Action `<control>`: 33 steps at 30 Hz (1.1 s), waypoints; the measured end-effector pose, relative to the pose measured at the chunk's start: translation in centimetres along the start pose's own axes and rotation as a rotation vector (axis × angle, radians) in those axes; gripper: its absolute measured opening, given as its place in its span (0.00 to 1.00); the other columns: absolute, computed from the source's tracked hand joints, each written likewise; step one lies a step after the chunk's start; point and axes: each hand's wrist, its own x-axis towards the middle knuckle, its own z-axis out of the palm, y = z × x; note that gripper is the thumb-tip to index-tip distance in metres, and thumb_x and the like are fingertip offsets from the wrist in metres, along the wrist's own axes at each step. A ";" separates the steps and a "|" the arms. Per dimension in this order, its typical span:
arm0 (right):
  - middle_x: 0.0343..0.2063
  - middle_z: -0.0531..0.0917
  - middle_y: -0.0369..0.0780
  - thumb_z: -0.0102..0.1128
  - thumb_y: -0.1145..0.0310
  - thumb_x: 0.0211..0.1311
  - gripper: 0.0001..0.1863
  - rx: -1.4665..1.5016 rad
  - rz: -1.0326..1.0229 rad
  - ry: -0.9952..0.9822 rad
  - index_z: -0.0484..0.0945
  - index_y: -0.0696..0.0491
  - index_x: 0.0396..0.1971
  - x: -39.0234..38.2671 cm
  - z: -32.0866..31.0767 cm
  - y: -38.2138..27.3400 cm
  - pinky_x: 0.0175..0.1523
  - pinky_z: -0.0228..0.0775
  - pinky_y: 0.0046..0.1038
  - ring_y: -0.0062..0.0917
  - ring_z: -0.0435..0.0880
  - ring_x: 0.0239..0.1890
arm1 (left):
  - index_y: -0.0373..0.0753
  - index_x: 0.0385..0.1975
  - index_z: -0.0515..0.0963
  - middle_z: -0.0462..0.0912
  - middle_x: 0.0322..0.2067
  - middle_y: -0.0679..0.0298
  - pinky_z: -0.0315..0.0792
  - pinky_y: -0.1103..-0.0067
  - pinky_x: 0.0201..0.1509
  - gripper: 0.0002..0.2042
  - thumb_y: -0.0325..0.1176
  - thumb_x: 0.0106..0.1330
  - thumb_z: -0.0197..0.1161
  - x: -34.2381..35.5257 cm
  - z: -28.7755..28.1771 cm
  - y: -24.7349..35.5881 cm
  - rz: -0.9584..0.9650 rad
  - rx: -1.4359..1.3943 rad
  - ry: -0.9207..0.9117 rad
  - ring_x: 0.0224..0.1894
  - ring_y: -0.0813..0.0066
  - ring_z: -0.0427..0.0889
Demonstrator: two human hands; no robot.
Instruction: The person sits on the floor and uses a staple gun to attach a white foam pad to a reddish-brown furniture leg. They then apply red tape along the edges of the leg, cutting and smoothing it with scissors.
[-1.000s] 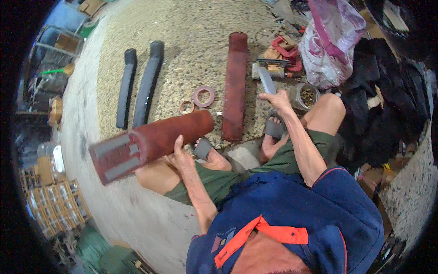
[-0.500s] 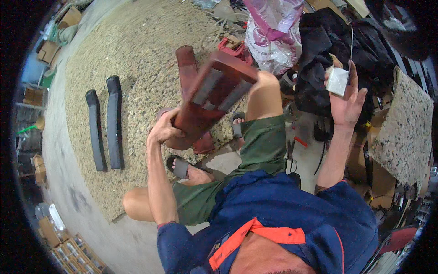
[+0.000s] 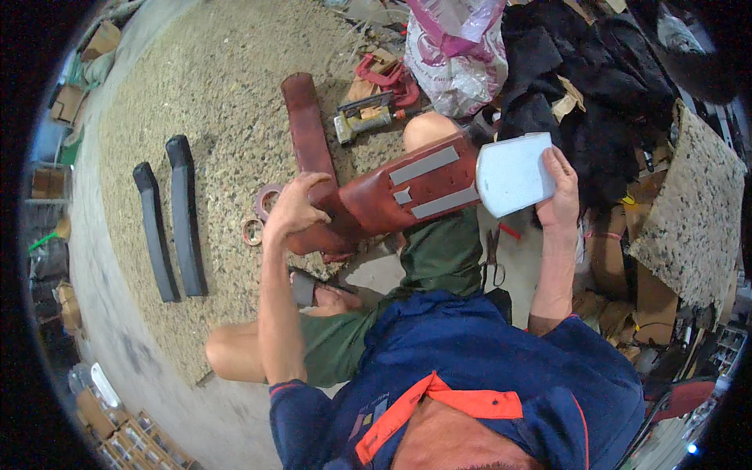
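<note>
A reddish-brown leather-covered piece (image 3: pixel 376 200) lies slantwise across my right thigh and knee. Several grey strips are set on its upper face. My left hand (image 3: pixel 296 205) is at its left end, fingers and thumb curved and apart, closed on nothing. In my right hand (image 3: pixel 561 188) is a thin pale white plate (image 3: pixel 513 174) with a curved edge, held by its right side. The plate's left edge is beside the leather piece's right end; whether they touch I cannot tell. A second reddish-brown leather piece (image 3: pixel 308 117) lies on the mat, partly hidden under the first.
Two black padded strips (image 3: pixel 186 219) lie on the speckled foam mat (image 3: pixel 227 94). Two tape rolls (image 3: pixel 252 232) are by my left wrist. Red clamps (image 3: pixel 399 78), a staple-gun-like tool (image 3: pixel 364 121), a plastic bag (image 3: pixel 458 66) and black cloth (image 3: pixel 603 70) lie ahead. Scissors (image 3: pixel 492 262) rest by my right thigh.
The leather piece has come down from the air onto my thigh, and my left hand has loosened from it. My right hand has moved left and nearer, turning the plate face up.
</note>
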 end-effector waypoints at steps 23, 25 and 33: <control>0.51 0.89 0.43 0.74 0.74 0.66 0.24 -0.267 -0.058 -0.109 0.82 0.62 0.61 -3.2 8.7 2.3 0.58 0.80 0.27 0.22 0.88 0.50 | 0.41 0.70 0.75 0.75 0.72 0.58 0.59 0.50 0.80 0.47 0.47 0.46 0.87 -1.4 10.1 13.5 0.490 -0.294 0.765 0.76 0.51 0.69; 0.51 0.89 0.43 0.74 0.74 0.66 0.24 -0.280 -0.061 -0.120 0.82 0.62 0.61 -3.1 8.9 2.3 0.59 0.80 0.27 0.22 0.88 0.51 | 0.40 0.70 0.75 0.75 0.71 0.55 0.63 0.53 0.79 0.48 0.43 0.43 0.88 -1.5 10.0 13.4 0.479 -0.264 0.767 0.75 0.49 0.70; 0.53 0.88 0.44 0.75 0.74 0.66 0.25 -0.300 -0.060 -0.130 0.82 0.62 0.62 -3.1 9.6 2.4 0.61 0.79 0.27 0.23 0.87 0.53 | 0.40 0.70 0.75 0.75 0.71 0.54 0.65 0.55 0.78 0.48 0.41 0.43 0.88 -1.3 10.5 12.6 0.464 -0.291 0.769 0.74 0.49 0.71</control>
